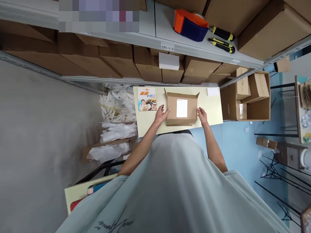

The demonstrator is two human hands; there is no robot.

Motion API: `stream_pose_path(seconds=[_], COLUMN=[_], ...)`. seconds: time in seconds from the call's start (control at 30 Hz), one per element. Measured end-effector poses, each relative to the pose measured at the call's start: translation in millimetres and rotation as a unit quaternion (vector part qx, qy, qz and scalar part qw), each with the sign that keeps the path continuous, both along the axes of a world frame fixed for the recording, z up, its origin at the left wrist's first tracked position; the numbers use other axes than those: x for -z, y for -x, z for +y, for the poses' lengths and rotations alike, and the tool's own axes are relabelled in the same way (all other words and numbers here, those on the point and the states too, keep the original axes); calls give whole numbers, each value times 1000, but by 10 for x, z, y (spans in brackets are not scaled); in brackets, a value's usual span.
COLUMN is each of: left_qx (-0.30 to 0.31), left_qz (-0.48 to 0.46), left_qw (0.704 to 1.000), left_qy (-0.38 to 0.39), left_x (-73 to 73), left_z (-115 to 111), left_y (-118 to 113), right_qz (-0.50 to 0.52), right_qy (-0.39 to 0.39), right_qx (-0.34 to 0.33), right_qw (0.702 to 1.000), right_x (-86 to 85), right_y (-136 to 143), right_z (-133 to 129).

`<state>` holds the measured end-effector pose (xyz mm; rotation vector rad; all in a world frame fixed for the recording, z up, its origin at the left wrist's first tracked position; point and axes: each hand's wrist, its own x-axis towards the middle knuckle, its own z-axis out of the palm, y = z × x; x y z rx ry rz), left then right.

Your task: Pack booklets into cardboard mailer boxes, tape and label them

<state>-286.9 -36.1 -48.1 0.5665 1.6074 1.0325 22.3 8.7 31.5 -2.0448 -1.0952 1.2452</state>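
Touching the left edge of a cardboard box (172, 113) with the left hand (161, 115), grip wide, thumb apart from fingers; close at the right edge with the right hand (202, 116), fingers bent, cannot tell whether pinching the cardboard; on the pale table (145, 123), white label (182, 108) uppermost; just right of a colourful booklet (147, 99).

From the wearer's head, the camera looks forward and down, above and behind the left hand (161, 116) and right hand (202, 116). Its wide view reaches shelving (145, 39) beyond them.
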Motion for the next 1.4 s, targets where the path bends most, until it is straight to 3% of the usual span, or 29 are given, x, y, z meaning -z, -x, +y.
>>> stream_pose_path(seconds=[0.1, 0.2, 0.43, 0.77, 0.93, 1.0, 1.07, 1.17, 1.27, 1.4], left_qx=[8, 30, 39, -11, -30, -1, 65, 150, 99, -3], left_qz=[-20, -29, 20, 31, 39, 13, -21, -27, 38, 96], left_qw=[1000, 999, 999, 999, 998, 996, 990, 985, 992, 994], left_qy=[0, -20, -22, 29, 46, 93, 122, 86, 74, 45], left_x=[-41, -136, -314, -275, -277, -263, -232, -160, -90, -81], left_z=[312, 453, 445, 467, 495, 415, 265, -9, -209, -279], left_y=[47, 59, -79, -398, -364, -285, -228, -277, -465, -664], right_qz=[26, 60, 84, 92, 67, 72, 84, 101, 87, 56], right_qy=[-14, -52, -64, 17, 65, 126, 169, 136, 68, 8], right_qx=[-24, -73, -133, -208, -227, -272, -329, -370, -349, -309], right_qw=[999, 994, 986, 974, 969, 951, 925, 914, 931, 949], right_x=[19, 23, 68, 413, 462, 459, 468, 515, 565, 510], right_y=[60, 76, -142, -455, -598, -707, -811, -885, -845, -739], right_z=[76, 153, 414, 854, 1047, 998, 860, 579, 376, 357])
